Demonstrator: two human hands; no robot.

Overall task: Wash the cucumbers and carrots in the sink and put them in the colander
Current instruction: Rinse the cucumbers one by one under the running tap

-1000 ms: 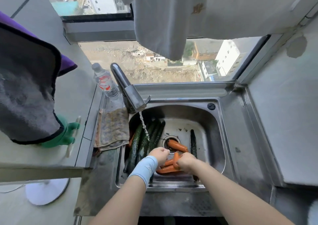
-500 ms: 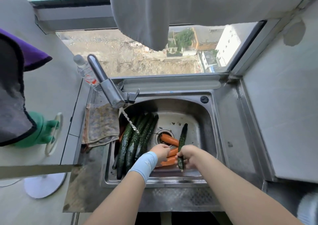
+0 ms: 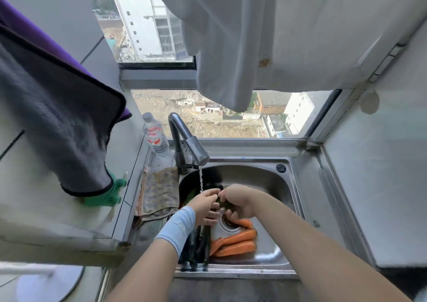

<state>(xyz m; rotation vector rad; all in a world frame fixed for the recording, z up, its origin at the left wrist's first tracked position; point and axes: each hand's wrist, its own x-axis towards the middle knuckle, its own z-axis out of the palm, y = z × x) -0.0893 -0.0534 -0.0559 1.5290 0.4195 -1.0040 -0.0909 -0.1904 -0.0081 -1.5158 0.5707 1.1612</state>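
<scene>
Sink [image 3: 286,186] holds carrots [image 3: 238,244] and cucumbers [image 3: 196,244]; left hand [image 3: 204,207] and right hand [image 3: 239,200] grip one raised cucumber [image 3: 222,204].

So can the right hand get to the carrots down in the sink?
Probably yes. The carrots lie uncovered by the drain, close to the right hand, with nothing between them. But that hand is curled round a cucumber, so it would need to let go first.

Head-worn view, close above sink [image 3: 261,177]
</scene>
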